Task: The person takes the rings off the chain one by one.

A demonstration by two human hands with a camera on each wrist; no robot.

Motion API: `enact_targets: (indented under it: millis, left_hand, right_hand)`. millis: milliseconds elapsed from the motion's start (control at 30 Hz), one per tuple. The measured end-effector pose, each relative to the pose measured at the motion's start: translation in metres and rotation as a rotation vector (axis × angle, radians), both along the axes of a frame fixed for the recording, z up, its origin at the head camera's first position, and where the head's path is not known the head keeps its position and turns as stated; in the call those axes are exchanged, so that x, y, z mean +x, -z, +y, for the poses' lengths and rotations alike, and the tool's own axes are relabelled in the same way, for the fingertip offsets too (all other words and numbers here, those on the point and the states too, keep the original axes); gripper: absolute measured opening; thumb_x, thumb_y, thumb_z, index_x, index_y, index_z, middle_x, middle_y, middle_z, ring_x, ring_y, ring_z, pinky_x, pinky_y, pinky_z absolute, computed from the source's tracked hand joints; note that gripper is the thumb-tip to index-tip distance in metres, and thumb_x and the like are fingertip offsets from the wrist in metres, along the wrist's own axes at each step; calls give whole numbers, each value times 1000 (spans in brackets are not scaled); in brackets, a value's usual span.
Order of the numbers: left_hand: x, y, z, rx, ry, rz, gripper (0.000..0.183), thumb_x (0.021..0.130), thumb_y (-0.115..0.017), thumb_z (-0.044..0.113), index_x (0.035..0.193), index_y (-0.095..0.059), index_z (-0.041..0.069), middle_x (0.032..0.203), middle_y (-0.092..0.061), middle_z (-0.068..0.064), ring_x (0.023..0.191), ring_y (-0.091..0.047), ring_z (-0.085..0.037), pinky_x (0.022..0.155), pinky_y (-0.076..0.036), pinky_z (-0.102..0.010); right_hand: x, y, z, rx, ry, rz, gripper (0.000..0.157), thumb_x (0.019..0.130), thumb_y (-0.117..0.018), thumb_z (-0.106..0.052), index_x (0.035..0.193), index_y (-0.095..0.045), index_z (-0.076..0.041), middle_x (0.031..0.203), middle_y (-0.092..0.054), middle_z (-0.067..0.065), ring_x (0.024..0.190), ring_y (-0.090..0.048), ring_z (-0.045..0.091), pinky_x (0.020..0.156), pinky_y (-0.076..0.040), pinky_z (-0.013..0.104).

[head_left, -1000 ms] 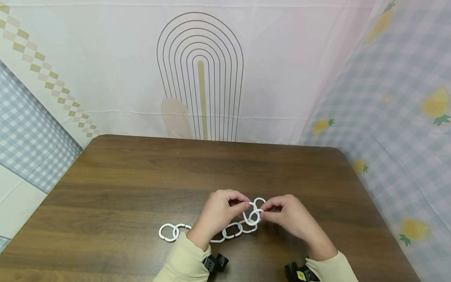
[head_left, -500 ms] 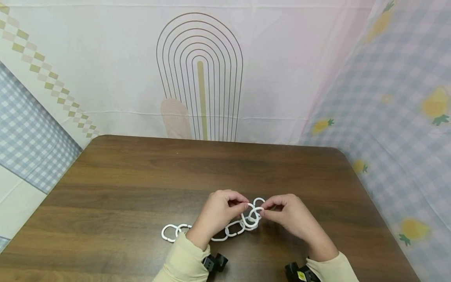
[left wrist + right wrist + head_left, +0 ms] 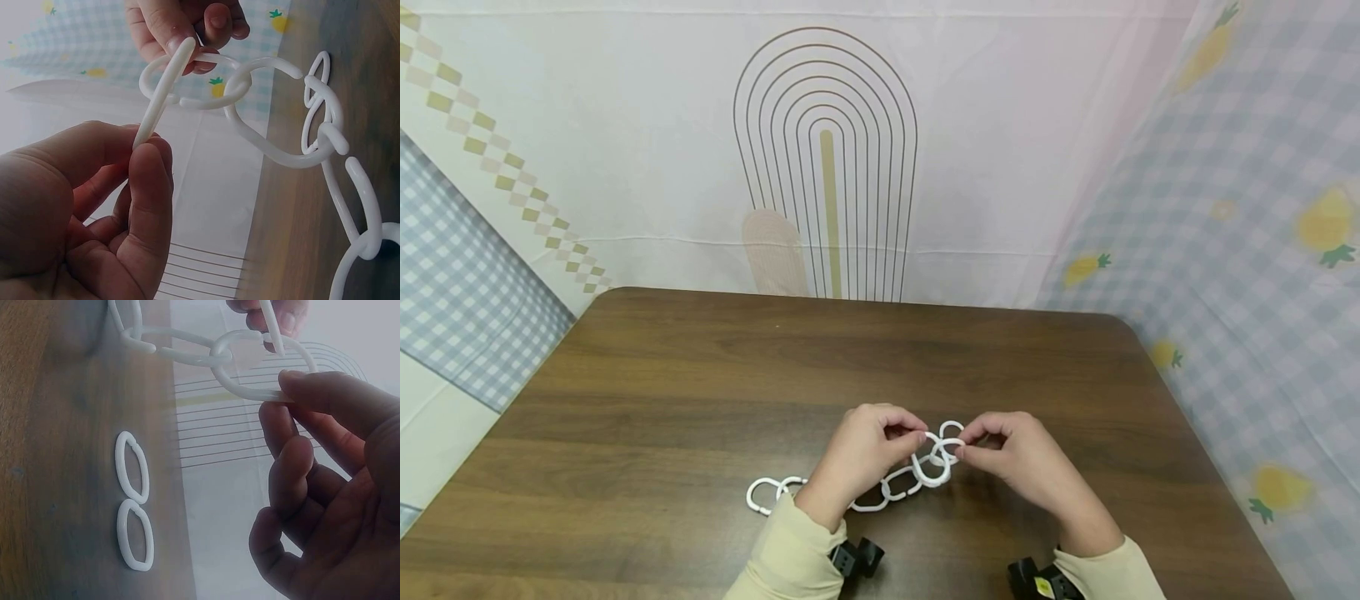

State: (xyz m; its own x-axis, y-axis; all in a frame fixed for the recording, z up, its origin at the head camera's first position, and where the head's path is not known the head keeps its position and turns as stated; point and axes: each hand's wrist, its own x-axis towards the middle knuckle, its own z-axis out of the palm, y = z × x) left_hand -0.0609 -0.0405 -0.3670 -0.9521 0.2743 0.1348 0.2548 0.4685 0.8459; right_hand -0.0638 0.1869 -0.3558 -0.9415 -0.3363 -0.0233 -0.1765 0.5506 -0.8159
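My left hand (image 3: 868,450) pinches a white plastic chain link (image 3: 164,94) between thumb and forefinger, near one end. Facing it, my right hand (image 3: 1018,458) pinches another white link (image 3: 250,394), the raised end of a linked chain. In the left wrist view the two held links cross, and the right wrist view shows the left link's tip inside the right one's loop. The rest of the chain (image 3: 898,485) trails down and left over the tabletop, passing behind my left wrist. Small gaps show in several links.
Two separate white links, a nearer one (image 3: 135,534) and a farther one (image 3: 132,467), lie end to end on the brown wooden table (image 3: 700,367). A patterned cloth (image 3: 1000,150) hangs behind the table's far edge.
The trailing chain has slid slightly right, and the right-hand link has risen a little and tilted. Both hands keep their pinch and have hardly moved.
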Motion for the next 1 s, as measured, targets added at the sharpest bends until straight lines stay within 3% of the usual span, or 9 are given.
enact_targets:
  millis: [1000]
  left_hand:
    - [-2, 1, -4, -5, 5, -47, 6, 88, -74, 11, 89, -79, 12, 83, -71, 6, 62, -60, -1, 61, -51, -22]
  right_hand:
    - [0, 0, 0, 26, 11, 24, 8, 84, -80, -12, 84, -73, -15, 71, -62, -4, 62, -54, 8, 56, -45, 24]
